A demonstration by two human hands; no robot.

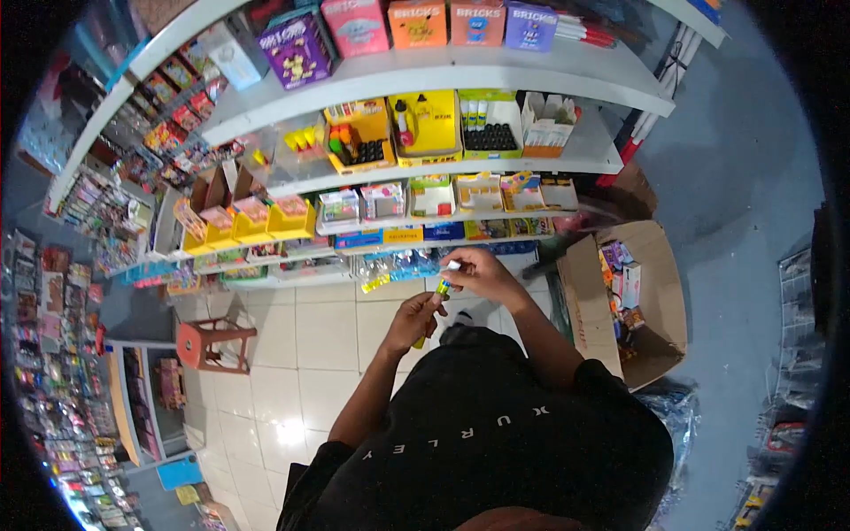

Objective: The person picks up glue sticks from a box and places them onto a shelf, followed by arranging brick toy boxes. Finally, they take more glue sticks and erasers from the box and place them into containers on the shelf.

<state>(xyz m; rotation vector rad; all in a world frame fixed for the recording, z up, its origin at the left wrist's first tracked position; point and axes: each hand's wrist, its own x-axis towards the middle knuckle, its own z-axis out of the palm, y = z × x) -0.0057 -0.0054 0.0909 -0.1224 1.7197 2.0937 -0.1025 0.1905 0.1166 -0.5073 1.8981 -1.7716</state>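
My left hand [413, 322] is closed around the lower part of a slim green and yellow tube [442, 288], held in front of my body. At the tube's white top end, the fingers of my right hand [476, 273] are pinched together. A yellow bit shows below my left hand. Beyond both hands, on the shelf, stand a green and white box [491, 138] with similar tubes and dark round holders, a yellow box [427, 126] with a bottle, and an orange and yellow box [361, 135] with colourful items.
Boxes marked BRICKS [418, 24] stand on the top shelf. An open cardboard carton [662, 296] with small packs is at the right. A red-brown stool [215, 343] stands on the tiled floor at the left, near hanging goods [66, 380].
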